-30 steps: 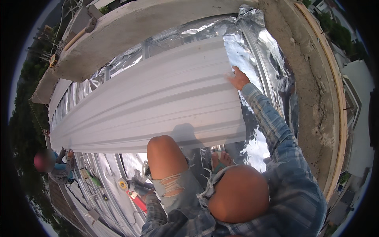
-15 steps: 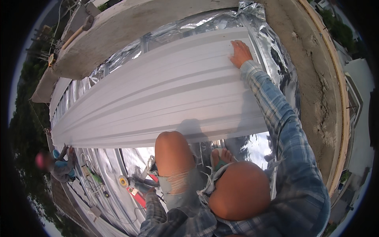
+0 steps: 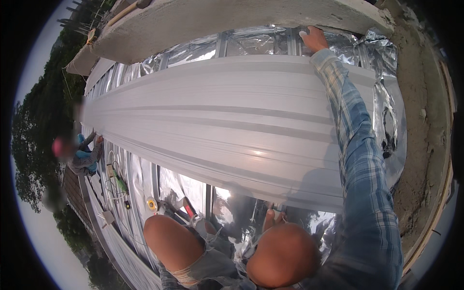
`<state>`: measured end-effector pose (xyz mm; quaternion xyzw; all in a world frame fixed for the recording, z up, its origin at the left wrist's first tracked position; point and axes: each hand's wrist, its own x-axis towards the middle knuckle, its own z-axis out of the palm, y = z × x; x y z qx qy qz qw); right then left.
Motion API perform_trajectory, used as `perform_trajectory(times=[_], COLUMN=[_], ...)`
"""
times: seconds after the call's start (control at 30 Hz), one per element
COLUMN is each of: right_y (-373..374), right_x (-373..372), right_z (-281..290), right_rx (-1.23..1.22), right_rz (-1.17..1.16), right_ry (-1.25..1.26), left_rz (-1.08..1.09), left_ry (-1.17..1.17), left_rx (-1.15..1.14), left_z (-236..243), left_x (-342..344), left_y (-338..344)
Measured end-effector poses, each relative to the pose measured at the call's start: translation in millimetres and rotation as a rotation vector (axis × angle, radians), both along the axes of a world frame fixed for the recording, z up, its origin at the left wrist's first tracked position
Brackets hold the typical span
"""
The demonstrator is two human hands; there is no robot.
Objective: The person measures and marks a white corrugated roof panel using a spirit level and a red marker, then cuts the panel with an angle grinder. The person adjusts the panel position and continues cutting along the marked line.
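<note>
A long white ribbed metal roofing sheet (image 3: 227,108) lies across the roof in front of me. My right hand (image 3: 315,39) reaches past its far edge, over silvery foil (image 3: 256,41) by the concrete wall (image 3: 232,17). The thumb stands apart from the other fingers, which are partly hidden; nothing shows in the hand. My left hand is out of sight; only a bit of its sleeve shows at the lower edge. Near my left knee lies an angle grinder with a yellow disc (image 3: 152,204), beside a red tool (image 3: 188,208).
A co-worker in a pink cap (image 3: 83,153) crouches at the sheet's left end, hands near its edge. A green corded power tool (image 3: 119,182) lies left. Metal battens (image 3: 209,200) cross the foil. A hammer (image 3: 128,10) rests on the wall; a rough concrete ledge (image 3: 425,121) runs right.
My right hand has left the sheet's surface for the foil past its far edge. My view has turned, and my left hand, earlier by the grinder, has gone out of sight.
</note>
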<state>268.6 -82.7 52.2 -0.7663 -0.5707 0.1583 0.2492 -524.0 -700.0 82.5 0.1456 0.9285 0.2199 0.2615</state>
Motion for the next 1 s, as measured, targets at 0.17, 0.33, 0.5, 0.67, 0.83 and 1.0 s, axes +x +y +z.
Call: perform_trajectory(times=[0.17, 0.33, 0.5, 0.67, 0.83, 1.0], right_y=[7.9, 4.3, 23.5, 21.5, -2.9, -18.0], right_x=[69.1, 53.2, 84.2, 59.8, 42.4, 37.7], right_z=[-25.1, 5.6, 3.2, 22.7, 45.8, 64.5], right_rx=[0.187, 0.158, 0.186, 0.094, 0.042, -0.024], right_rz=[-0.103, -0.158, -0.123, -0.164, -0.133, -0.061], right_ry=[-0.139, 0.083, 0.348, 0.487, 0.462, 0.388], left_rz=[-0.489, -0.821, -0.393, -0.518, -0.165, -0.187], left_ry=[0.096, -0.075, -0.787, -0.89, -0.949, -0.951], left_rx=[0.016, -0.328, -0.542, -0.028, 0.007, 0.056], left_z=[153.6, 113.1, -60.8, -134.6, -96.7, -89.8], left_x=[60.5, 200.4, 324.7, 354.0, 409.3, 418.8], left_y=[238.2, 322.3, 205.7, 148.9, 180.8, 193.2])
